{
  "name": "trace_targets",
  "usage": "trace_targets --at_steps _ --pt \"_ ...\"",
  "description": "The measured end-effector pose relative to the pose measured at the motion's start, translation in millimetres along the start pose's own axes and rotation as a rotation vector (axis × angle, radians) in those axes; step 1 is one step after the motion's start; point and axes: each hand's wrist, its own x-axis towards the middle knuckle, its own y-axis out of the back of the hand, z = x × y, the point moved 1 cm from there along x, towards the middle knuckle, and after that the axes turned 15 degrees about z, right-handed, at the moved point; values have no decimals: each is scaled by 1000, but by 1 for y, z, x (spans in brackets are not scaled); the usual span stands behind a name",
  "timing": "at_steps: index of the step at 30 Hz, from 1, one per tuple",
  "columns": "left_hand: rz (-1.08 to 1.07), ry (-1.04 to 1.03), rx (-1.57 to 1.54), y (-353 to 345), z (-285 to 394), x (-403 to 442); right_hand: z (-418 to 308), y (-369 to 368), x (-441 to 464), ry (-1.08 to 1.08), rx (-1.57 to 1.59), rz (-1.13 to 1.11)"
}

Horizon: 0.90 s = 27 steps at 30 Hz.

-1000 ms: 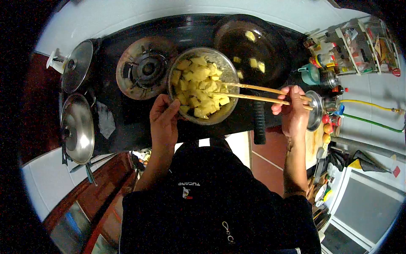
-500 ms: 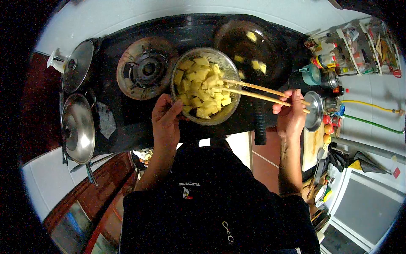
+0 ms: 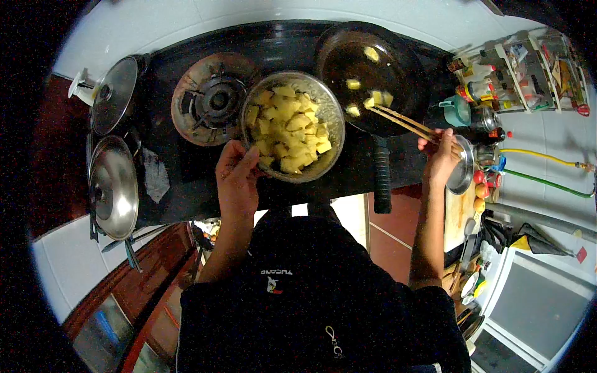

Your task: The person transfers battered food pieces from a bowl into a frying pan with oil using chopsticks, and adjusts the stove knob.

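Observation:
My left hand (image 3: 237, 177) grips the near left rim of a metal bowl (image 3: 337, 127) filled with pale yellow chunks (image 3: 289, 127). In my right hand (image 3: 443, 155) is a pair of wooden chopsticks (image 3: 407, 122). Their tips are in the dark frying pan (image 3: 404, 68), at a yellow piece (image 3: 369, 102); whether they pinch it I cannot tell. Several other yellow pieces lie apart in the pan, one of them near its far side. The pan's black handle (image 3: 382, 180) points towards me, right of the bowl.
A gas burner (image 3: 217, 99) is left of the bowl. Two pan lids (image 3: 115, 186) stand at the far left. To the right are a metal dish (image 3: 461, 165), a cutting board (image 3: 457, 214), a teal cup (image 3: 457, 110) and a rack of bottles (image 3: 522, 71).
The chopsticks have moved from the bowl to the pan, with their tips now at a piece there. The bowl and my left hand have shifted slightly left.

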Motion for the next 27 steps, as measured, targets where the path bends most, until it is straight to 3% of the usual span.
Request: trace_targets --at_steps 3,9,16,20,23,27 --pt "-10 6 3 5 -1 4 8 -3 -4 118 -12 5" --pt "-1 9 -2 2 2 2 -2 -9 -12 145 -48 -18" --pt "-51 8 -28 4 4 4 -31 -6 -12 112 -28 -28" --pt "-53 -1 -37 6 6 2 -58 -6 -23 4 171 -22" --pt "-36 4 -56 -1 12 -5 -79 -9 -44 -104 192 -192" --pt "-64 -3 -66 0 10 -4 -90 -10 -69 -108 54 -256"
